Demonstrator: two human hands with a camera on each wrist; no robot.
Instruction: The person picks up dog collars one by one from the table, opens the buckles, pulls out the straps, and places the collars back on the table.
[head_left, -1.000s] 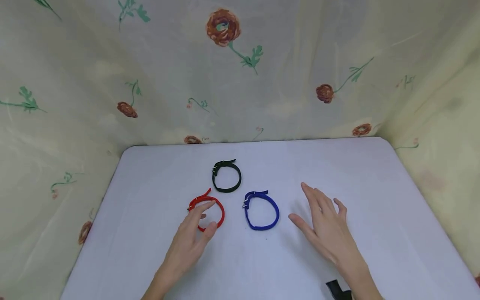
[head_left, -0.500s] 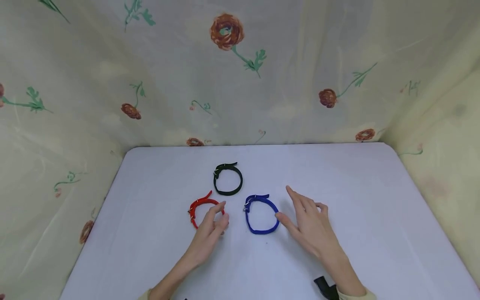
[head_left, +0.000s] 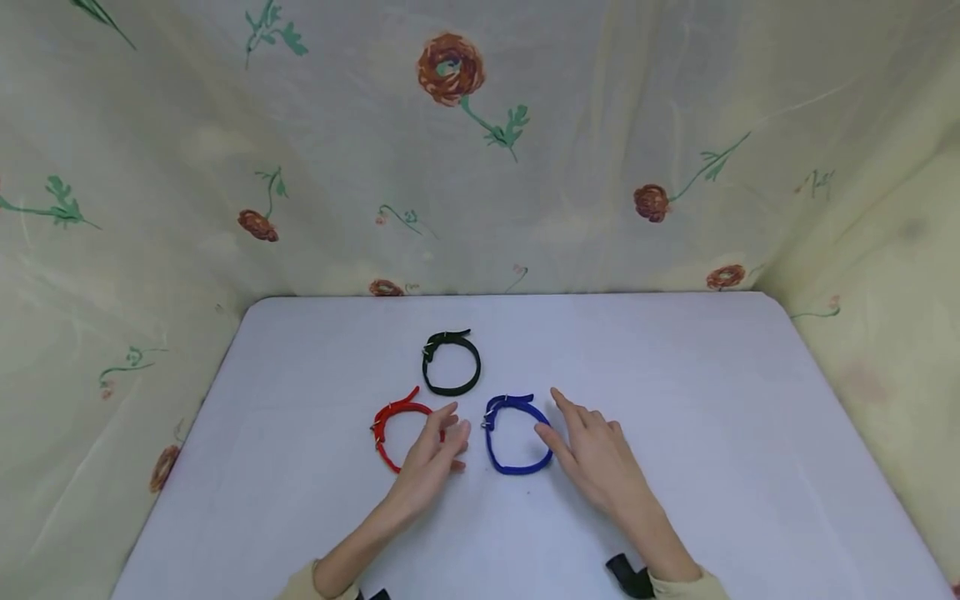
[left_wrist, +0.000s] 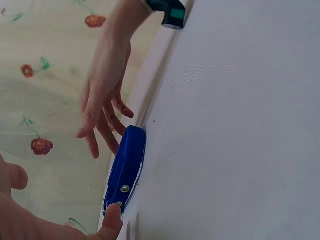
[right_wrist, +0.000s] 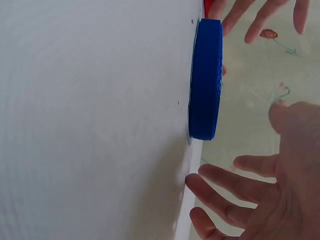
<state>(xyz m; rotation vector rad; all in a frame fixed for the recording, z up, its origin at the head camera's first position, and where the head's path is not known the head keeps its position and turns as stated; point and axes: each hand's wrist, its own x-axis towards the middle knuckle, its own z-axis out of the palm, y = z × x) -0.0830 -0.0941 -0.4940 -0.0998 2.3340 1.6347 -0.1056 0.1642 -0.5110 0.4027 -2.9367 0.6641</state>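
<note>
Three buckled collars lie in loops on the white table. The blue collar [head_left: 516,471] is between my hands, its metal buckle toward the left; a metal stud shows on the blue collar [left_wrist: 125,165] in the left wrist view. My left hand [head_left: 425,467] hovers over the right side of the red collar [head_left: 379,437] with loosely bent fingers, hiding part of it. My right hand [head_left: 600,462] is at the blue collar's right edge, thumb overlapping the band in the head view, fingers extended and holding nothing. Behind both lies the dark green collar [head_left: 452,391].
The white table [head_left: 712,392] has a back edge against a cream curtain [head_left: 337,125] printed with flowers, which also hangs at both sides. A black wrist device [head_left: 630,575] sits by my right wrist.
My left hand has moved right, from over the red collar toward the gap beside the blue one. My right hand has moved left to the blue collar's edge. The collars stay put.
</note>
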